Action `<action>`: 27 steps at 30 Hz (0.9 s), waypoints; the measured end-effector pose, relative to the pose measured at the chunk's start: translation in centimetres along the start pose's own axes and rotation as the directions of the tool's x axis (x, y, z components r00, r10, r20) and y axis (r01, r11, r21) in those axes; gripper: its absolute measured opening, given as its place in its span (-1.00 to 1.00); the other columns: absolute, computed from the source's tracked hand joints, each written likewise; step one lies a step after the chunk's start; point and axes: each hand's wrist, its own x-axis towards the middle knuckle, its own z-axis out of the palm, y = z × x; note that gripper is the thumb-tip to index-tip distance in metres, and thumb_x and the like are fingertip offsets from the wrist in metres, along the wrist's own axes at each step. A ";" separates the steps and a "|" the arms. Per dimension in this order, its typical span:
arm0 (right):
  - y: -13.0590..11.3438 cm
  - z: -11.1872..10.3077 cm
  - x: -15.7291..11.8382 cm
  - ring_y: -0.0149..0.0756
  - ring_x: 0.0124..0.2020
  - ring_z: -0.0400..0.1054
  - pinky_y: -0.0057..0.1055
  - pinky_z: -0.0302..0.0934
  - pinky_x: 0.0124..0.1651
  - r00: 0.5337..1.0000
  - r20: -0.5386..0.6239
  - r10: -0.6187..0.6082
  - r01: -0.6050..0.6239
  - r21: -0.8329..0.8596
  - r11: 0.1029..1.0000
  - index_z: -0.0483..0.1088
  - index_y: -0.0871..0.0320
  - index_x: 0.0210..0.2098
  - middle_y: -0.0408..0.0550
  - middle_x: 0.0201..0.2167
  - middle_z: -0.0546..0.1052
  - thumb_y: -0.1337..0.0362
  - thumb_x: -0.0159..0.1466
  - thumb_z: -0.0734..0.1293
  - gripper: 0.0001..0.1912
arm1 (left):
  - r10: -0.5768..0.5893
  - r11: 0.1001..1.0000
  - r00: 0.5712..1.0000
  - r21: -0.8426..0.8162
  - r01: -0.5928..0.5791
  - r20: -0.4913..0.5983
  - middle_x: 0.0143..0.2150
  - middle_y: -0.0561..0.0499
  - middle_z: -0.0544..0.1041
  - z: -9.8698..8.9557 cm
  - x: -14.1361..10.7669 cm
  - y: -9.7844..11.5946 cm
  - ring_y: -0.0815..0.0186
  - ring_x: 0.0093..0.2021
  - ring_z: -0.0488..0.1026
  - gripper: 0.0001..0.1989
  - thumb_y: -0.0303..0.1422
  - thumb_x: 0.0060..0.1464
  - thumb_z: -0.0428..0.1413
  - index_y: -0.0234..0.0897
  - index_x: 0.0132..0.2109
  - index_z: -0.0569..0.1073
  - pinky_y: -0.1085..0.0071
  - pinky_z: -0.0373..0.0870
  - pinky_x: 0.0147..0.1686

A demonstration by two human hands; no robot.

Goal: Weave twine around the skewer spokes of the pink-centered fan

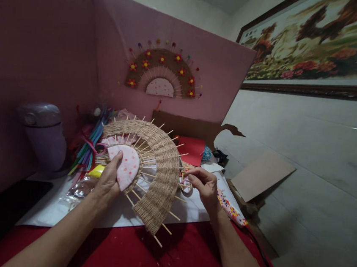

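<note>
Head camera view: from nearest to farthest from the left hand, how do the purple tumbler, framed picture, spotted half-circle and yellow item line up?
1. Spotted half-circle: in the left hand's grip.
2. Yellow item: just left of the hand.
3. Purple tumbler: farther left.
4. Framed picture: far right, on the wall.

This looks like a craft corner set up in a home: a large framed picture of horses and flowers hangs on a pale tiled wall, and a lilac drinking tumbler stands beside the supplies. The work table has a red cover under a white sheet, with bright fuzzy stems, blue yarn and red paper heaped towards the back. Around it stand 2 pink panels, the rear panel bearing a flower-trimmed, fan-shaped decoration like the woven fan in front.
</note>
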 end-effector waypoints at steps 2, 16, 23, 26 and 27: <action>0.1 0.1 0.1 -0.42 -0.51 0.29 -0.50 0.16 -0.47 1.000 0.011 0.008 -0.008 0.007 1.000 0.49 0.13 -0.41 -0.14 -0.51 0.45 0.25 0.14 0.34 -0.90 | -0.004 1.000 1.000 -0.003 0.004 0.001 -0.38 -0.12 0.59 0.0 0.1 0.0 0.31 -0.49 0.53 -0.72 -0.38 0.13 0.05 -0.37 -0.02 0.42 0.38 0.52 -0.44; 1.2 0.3 0.4 -0.44 -0.53 0.27 -0.51 0.18 -0.49 1.000 0.004 0.029 -0.029 0.067 0.997 0.52 0.11 -0.42 -0.13 -0.52 0.46 0.25 0.09 0.39 -0.92 | -0.026 0.999 1.000 -0.027 0.026 -0.014 -0.41 -0.09 0.58 -0.1 0.1 -0.1 0.33 -0.50 0.52 -0.74 -0.37 0.13 0.04 -0.37 -0.05 0.43 0.39 0.52 -0.43; 1.2 0.7 0.6 -0.44 -0.55 0.26 -0.50 0.18 -0.50 0.998 0.000 0.065 -0.064 0.080 0.995 0.53 0.10 -0.44 -0.14 -0.53 0.46 0.25 0.04 0.42 -0.91 | -0.036 0.999 0.999 -0.009 0.035 -0.006 -0.43 -0.09 0.58 -0.1 0.1 -0.1 0.31 -0.48 0.53 -0.75 -0.38 0.15 0.01 -0.41 -0.07 0.44 0.35 0.52 -0.41; 1.4 0.7 0.6 -0.45 -0.57 0.25 -0.50 0.16 -0.53 0.996 -0.009 0.088 -0.087 0.073 0.994 0.54 0.11 -0.44 -0.14 -0.55 0.45 0.25 0.04 0.42 -0.91 | -0.036 0.999 0.999 -0.009 0.036 0.002 -0.44 -0.08 0.58 -0.2 0.2 -0.1 0.30 -0.48 0.53 -0.76 -0.39 0.16 0.00 -0.41 -0.08 0.44 0.35 0.53 -0.43; 1.5 0.7 0.7 -0.44 -0.57 0.26 -0.50 0.16 -0.52 0.996 -0.010 0.088 -0.087 0.071 0.994 0.54 0.10 -0.45 -0.14 -0.55 0.46 0.26 0.03 0.42 -0.92 | -0.038 0.999 0.999 -0.016 0.038 0.002 -0.43 -0.08 0.58 -0.3 0.3 -0.1 0.30 -0.48 0.53 -0.75 -0.39 0.16 0.00 -0.41 -0.07 0.44 0.35 0.53 -0.43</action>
